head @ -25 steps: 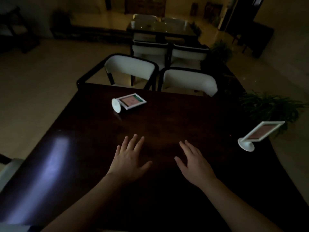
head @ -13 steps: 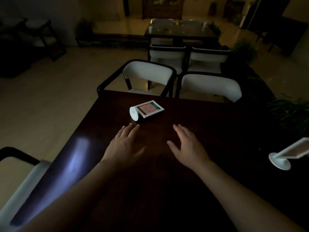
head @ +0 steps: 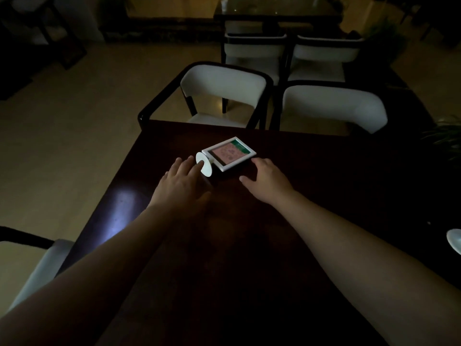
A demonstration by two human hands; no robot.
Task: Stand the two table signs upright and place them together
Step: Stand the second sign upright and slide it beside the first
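A white-framed table sign (head: 230,154) with a pink and green card lies flat on the dark table (head: 311,171), its round white base turned on edge toward the left. My left hand (head: 180,181) is spread beside that base, fingertips at its disc. My right hand (head: 265,178) is spread at the frame's near right corner, fingertips at or just short of it. Neither hand grips the sign. Of the second sign only its round white base (head: 454,239) shows, at the right frame edge.
Two white-cushioned chairs (head: 219,88) (head: 331,106) stand at the table's far edge, and another chair (head: 37,265) at the near left. A further table with chairs (head: 274,11) is behind. A plant (head: 446,138) sits at the right. The room is dim.
Both hands have reached forward across the table to the lying sign, now at its base and frame. My view has swung left, so the second sign is nearly out of frame.
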